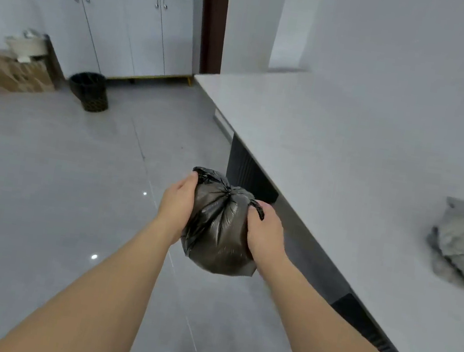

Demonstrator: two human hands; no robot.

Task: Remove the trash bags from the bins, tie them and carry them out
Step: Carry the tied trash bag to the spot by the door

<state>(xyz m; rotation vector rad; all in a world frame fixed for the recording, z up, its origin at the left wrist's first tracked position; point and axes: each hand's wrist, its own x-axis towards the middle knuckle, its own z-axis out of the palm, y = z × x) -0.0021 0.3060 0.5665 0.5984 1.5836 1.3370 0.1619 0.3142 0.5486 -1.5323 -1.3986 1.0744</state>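
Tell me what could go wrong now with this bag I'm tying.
The black bag hangs in the air, held only by your left hand and right hand pulling its tails, so a slip could drop it on the floor. Pulling hard may tear the thin plastic at the knot.

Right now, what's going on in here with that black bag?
A person is holding a small black trash bag in the air with both hands, beside a white table. The left hand grips one side near a loose end, and the right hand pinches the other end. The neck is gathered to a point, so the bag looks tied or nearly so. A dark bin with a liner in it stands across the floor by the cabinet.
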